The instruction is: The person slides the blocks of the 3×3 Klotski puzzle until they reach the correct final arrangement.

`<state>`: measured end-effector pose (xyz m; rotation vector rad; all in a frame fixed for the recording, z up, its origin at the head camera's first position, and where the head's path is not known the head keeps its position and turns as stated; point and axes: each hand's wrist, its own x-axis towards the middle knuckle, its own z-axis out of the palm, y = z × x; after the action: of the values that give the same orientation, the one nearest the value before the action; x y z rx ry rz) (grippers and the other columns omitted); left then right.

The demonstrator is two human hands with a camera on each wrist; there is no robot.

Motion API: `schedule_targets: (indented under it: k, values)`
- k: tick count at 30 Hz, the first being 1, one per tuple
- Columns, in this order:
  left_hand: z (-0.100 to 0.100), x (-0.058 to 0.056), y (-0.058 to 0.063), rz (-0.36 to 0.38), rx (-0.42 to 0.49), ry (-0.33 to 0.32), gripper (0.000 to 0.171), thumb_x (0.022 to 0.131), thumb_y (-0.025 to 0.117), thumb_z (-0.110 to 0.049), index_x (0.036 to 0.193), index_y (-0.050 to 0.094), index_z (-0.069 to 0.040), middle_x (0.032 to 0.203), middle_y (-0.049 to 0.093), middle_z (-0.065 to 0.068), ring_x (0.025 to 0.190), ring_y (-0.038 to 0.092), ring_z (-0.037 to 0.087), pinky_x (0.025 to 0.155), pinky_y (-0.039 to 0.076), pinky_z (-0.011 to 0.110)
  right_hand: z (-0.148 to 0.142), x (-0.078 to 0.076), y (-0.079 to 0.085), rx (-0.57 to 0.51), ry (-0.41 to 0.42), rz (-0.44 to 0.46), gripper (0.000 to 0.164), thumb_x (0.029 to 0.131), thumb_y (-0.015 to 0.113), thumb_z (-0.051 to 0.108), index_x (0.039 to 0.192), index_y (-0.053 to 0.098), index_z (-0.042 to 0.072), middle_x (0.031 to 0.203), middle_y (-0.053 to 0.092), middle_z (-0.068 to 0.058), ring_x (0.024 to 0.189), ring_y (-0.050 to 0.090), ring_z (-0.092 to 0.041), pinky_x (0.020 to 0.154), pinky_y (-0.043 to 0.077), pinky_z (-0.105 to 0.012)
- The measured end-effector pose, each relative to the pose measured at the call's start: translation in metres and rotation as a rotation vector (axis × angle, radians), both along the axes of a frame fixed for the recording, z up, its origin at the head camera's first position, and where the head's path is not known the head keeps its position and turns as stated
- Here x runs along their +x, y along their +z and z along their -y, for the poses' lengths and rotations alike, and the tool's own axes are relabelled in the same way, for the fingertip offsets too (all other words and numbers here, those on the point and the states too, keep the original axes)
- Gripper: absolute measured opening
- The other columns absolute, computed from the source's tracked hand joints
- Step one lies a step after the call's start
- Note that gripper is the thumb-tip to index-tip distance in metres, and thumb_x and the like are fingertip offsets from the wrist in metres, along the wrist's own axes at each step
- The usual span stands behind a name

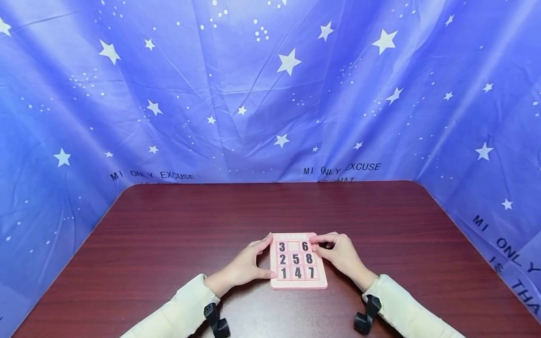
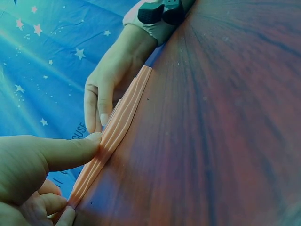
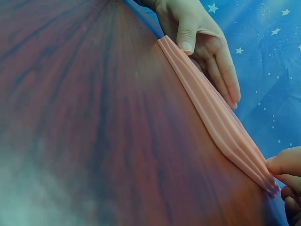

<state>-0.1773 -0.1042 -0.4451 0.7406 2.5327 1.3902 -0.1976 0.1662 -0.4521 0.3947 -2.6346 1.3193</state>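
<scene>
A pink number slide puzzle point(image 1: 291, 284) lies on the table in the head view. Its tiles read 3, a gap, 6 on top, then 2, 5, 8, then 1, 4, 7. My left hand point(image 1: 243, 265) holds its left edge, thumb at the lower part and forefinger by the upper corner. At the upper right corner my right hand point(image 1: 344, 256) has thumb and forefinger on the edge beside the 6 tile. Both wrist views show the puzzle's ridged side point(image 2: 120, 120) edge-on, hiding the numbers. In the right wrist view, fingertips point(image 3: 284, 162) touch its end.
The dark red wooden table point(image 1: 190, 211) extends around the puzzle. A blue curtain with white stars point(image 1: 253, 70) hangs behind and along both sides. Black wrist devices point(image 1: 215, 321) are strapped over the cream sleeves point(image 1: 177, 305).
</scene>
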Motion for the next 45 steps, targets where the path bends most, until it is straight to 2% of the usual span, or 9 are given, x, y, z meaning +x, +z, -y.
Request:
schedule_targets:
  k: [16, 26, 31, 37, 45]
  values:
    - [-0.001, 0.001, 0.001, -0.014, -0.013, 0.002, 0.095, 0.068, 0.082, -0.017, 0.143, 0.029, 0.006, 0.149, 0.031, 0.02, 0.129, 0.037, 0.036, 0.106, 0.033, 0.049, 0.012, -0.003, 0.0, -0.022, 0.014, 0.018, 0.02, 0.071, 0.08, 0.007, 0.089, 0.078, 0.016, 0.08, 0.067, 0.003, 0.07, 0.047, -0.011, 0.059, 0.039, -0.022]
    - [-0.002, 0.0, 0.001, 0.003, -0.001, 0.0, 0.094, 0.069, 0.082, -0.016, 0.144, 0.029, 0.006, 0.15, 0.03, 0.02, 0.13, 0.036, 0.035, 0.106, 0.033, 0.049, 0.019, -0.002, 0.0, -0.05, 0.03, -0.01, 0.018, 0.071, 0.081, 0.01, 0.088, 0.078, 0.014, 0.08, 0.067, 0.002, 0.073, 0.05, -0.01, 0.059, 0.041, -0.022]
    - [-0.001, 0.001, 0.0, 0.006, -0.002, 0.008, 0.094, 0.069, 0.082, -0.016, 0.144, 0.029, 0.006, 0.15, 0.03, 0.02, 0.13, 0.037, 0.035, 0.106, 0.033, 0.048, 0.023, -0.002, 0.001, -0.04, 0.026, 0.002, 0.019, 0.071, 0.081, 0.01, 0.089, 0.078, 0.014, 0.077, 0.062, 0.003, 0.073, 0.05, -0.01, 0.058, 0.041, -0.021]
    - [0.0, 0.001, 0.001, -0.006, -0.001, 0.003, 0.094, 0.069, 0.082, -0.017, 0.144, 0.029, 0.006, 0.149, 0.031, 0.021, 0.129, 0.038, 0.035, 0.105, 0.034, 0.049, 0.024, -0.002, 0.001, -0.039, 0.022, 0.013, 0.017, 0.071, 0.081, 0.01, 0.088, 0.078, 0.014, 0.078, 0.063, 0.002, 0.074, 0.05, -0.012, 0.059, 0.041, -0.021]
    - [0.001, 0.002, 0.001, -0.009, -0.007, 0.001, 0.095, 0.069, 0.082, -0.017, 0.144, 0.029, 0.006, 0.149, 0.03, 0.02, 0.13, 0.037, 0.035, 0.105, 0.035, 0.048, 0.02, 0.002, 0.002, -0.079, 0.096, 0.014, 0.022, 0.073, 0.08, 0.016, 0.094, 0.077, 0.013, 0.08, 0.064, 0.002, 0.072, 0.047, -0.012, 0.058, 0.04, -0.02]
